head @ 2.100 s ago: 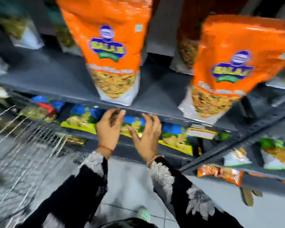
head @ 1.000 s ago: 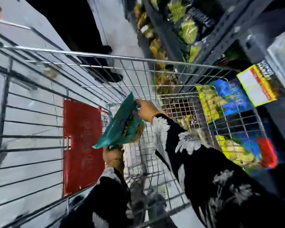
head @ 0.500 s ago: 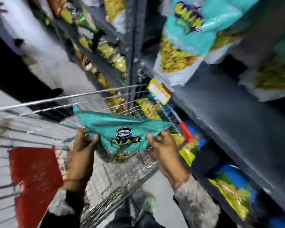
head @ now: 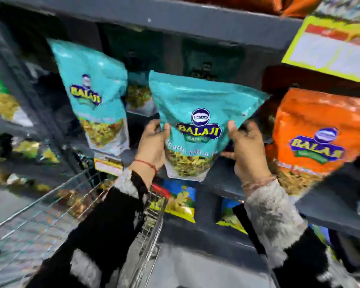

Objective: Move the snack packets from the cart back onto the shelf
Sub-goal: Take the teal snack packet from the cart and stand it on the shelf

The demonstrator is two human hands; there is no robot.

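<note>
I hold a teal snack packet (head: 197, 113) upright in front of the grey shelf (head: 222, 179), its bottom edge at about the level of the shelf board. My left hand (head: 153, 145) grips its left side and my right hand (head: 247, 148) grips its right side. Another teal packet (head: 94, 94) stands on the same shelf to the left. An orange packet (head: 314, 134) stands to the right. The wire cart (head: 50, 217) sits below at the lower left; its inside is blurred.
A yellow price label (head: 330, 48) hangs from the upper shelf edge at top right. Blue and yellow packets (head: 181, 202) lie on the lower shelf under my hands. More packets fill the blurred shelves at far left (head: 2, 104).
I took the teal packet out of the cart with both hands and raised it up to the shelf. The view swung from the cart to the shelf front.
</note>
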